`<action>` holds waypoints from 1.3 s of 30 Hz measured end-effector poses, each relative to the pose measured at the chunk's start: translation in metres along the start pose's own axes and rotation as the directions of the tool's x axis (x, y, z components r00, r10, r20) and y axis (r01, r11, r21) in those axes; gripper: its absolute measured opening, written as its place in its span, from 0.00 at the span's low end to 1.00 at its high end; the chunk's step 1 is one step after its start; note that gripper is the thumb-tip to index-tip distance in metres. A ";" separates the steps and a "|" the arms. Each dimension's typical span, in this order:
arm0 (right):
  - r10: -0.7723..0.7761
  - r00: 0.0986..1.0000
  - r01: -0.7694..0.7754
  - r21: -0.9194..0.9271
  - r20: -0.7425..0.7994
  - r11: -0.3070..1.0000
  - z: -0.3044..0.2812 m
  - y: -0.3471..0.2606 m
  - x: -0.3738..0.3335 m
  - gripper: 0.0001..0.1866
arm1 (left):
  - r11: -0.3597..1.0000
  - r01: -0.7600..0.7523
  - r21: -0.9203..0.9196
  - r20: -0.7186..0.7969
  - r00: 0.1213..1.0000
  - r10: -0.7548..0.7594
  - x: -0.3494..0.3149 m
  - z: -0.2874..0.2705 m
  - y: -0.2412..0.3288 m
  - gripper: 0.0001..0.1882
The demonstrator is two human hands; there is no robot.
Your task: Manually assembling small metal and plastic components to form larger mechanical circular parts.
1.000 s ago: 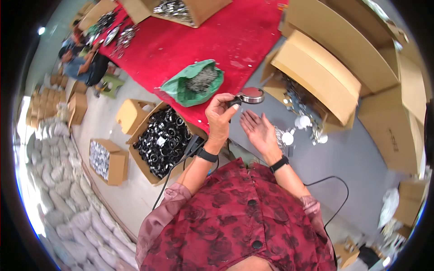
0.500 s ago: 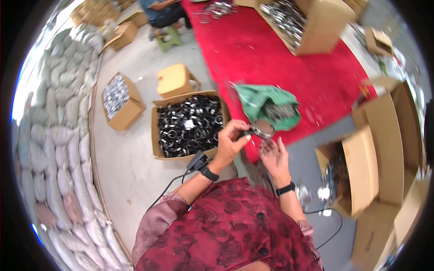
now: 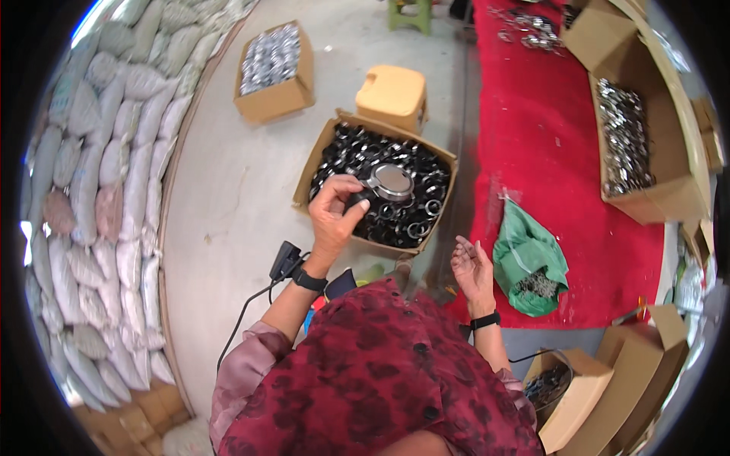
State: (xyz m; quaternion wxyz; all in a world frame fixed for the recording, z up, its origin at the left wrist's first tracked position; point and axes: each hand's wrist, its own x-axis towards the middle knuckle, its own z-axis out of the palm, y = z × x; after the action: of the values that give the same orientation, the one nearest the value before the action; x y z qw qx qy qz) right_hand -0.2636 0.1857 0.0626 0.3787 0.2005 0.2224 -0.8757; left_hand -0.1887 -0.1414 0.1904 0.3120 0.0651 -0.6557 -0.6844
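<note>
My left hand is closed, thumb and fingers pinching the black end of a round, metal-rimmed piece. Its flat middle looks grey-brown; I cannot make out its exact kind. The piece is over an open cardboard box heaped with black and silver ring-shaped parts. My right hand is open, palm turned up and fingers loosely bent, with nothing in it. It is just left of a green bag whose mouth shows small grey metal parts.
A red-covered table bears the bag, loose metal rings and a large carton of shiny parts. Beyond the near box are a yellow stool and a carton of silver parts. Stacked sacks line the left; cartons stand lower right.
My left hand has carried the round piece left, away from my right hand and the green bag, to over the box of rings. The view has turned and shifted toward the left.
</note>
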 end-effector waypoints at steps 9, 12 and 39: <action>0.309 0.951 -0.307 -0.137 -0.012 0.942 0.022 0.049 0.070 0.23 | 0.967 0.034 0.252 -0.400 0.914 0.072 -0.065 -0.096 0.049 0.15; 0.369 0.929 -0.367 -0.163 -0.022 0.916 0.021 0.060 0.074 0.22 | 0.953 0.076 0.293 -0.477 0.876 0.077 -0.095 -0.117 0.054 0.14; 0.656 0.749 -0.630 -0.412 -0.097 0.658 0.144 0.208 0.215 0.21 | 0.968 -0.021 0.249 -0.703 0.684 0.196 -0.072 -0.279 0.034 0.16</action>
State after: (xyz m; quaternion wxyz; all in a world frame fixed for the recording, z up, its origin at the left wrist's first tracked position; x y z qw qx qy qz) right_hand -0.2693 -0.1432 0.0194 0.7037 0.1533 0.3080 -0.6216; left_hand 0.0197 -0.3418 0.1623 0.5755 0.3240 -0.5544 -0.5064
